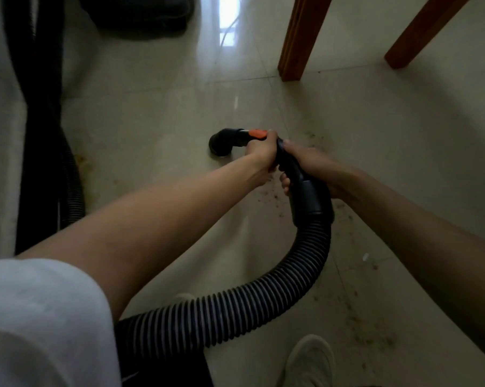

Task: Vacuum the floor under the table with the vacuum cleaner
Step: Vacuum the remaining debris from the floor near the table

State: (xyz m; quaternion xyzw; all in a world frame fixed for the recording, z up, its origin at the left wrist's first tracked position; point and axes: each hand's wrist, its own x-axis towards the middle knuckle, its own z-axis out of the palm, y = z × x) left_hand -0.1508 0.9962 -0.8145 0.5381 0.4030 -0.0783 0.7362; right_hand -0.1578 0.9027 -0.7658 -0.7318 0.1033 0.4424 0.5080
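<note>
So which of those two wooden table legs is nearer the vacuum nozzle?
The left leg, standing almost upright in view; the right leg slants off toward the picture's edge, farther from the nozzle.

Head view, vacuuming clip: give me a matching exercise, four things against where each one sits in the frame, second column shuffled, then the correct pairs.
Things:
1. vacuum nozzle
2. ribbed hose
3. wooden table legs
4. dirt specks

Places:
A. top right, standing on the tiled floor
B. scattered on the floor at right, below the right forearm
C. centre, on the floor just ahead of the left hand
D. curving from below the right hand down to the bottom edge

Pairs: 1-C, 2-D, 3-A, 4-B
</note>
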